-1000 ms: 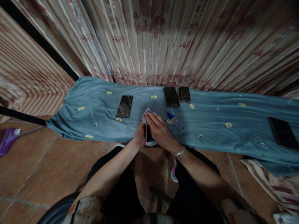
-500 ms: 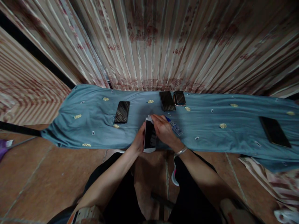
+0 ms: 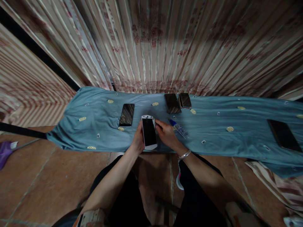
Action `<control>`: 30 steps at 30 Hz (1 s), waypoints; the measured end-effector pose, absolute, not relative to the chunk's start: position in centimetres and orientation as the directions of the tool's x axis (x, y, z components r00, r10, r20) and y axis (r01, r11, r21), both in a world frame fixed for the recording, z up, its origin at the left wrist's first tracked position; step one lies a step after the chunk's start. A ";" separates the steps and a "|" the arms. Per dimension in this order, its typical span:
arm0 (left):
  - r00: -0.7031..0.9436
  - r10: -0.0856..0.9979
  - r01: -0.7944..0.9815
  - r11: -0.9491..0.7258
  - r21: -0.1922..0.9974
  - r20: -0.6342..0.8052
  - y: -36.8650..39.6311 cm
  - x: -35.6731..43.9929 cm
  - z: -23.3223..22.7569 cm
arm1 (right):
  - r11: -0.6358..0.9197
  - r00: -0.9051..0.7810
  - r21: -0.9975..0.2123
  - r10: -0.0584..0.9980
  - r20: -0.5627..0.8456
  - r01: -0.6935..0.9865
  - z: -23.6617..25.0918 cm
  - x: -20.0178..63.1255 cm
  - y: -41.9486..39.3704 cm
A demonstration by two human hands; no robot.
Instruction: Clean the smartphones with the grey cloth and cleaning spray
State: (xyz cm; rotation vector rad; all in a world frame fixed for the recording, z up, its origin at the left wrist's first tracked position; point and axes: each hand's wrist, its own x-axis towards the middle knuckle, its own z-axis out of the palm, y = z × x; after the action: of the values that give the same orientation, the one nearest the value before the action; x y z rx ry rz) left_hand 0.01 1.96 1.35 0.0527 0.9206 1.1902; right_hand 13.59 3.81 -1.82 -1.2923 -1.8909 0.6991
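Blue cloth (image 3: 213,138) runs along striped curtains (image 3: 189,47). Both hands grip a white phone (image 3: 149,132) at its near edge: left hand (image 3: 137,142) clamps one side, right hand (image 3: 167,135) the other. At two o'clock lies a pen (image 3: 179,128); at eleven, a black phone (image 3: 126,114).

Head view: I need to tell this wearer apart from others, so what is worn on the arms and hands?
Both forearms are bare, no gloves. The right hand has a silver bracelet at the wrist; the left hand wears nothing visible. A patterned sleeve edge shows near the left upper arm.
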 end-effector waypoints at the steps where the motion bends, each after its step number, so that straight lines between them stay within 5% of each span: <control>1: 0.067 0.810 -0.771 0.412 0.485 -0.582 2.0 -0.1 1.2 | 0.329 -0.224 -0.780 0.943 0.245 0.532 -1.8 13.5 3.8; 21: 0.104 0.771 -0.772 0.461 0.438 -0.628 3.0 -2.2 2.2 | 0.209 -0.316 -0.894 0.945 0.081 0.396 -0.8 13.2 2.1; 30: 0.075 0.826 -0.811 0.376 0.447 -0.558 3.5 -4.0 1.4 | 0.291 -0.427 -0.842 0.900 0.081 0.453 -0.3 13.2 0.2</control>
State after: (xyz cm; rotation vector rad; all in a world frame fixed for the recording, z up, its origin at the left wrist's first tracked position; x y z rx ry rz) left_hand -4.03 3.54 1.39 0.0210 0.8535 1.2284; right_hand 13.18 0.21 -0.31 -1.2052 -2.0036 1.0377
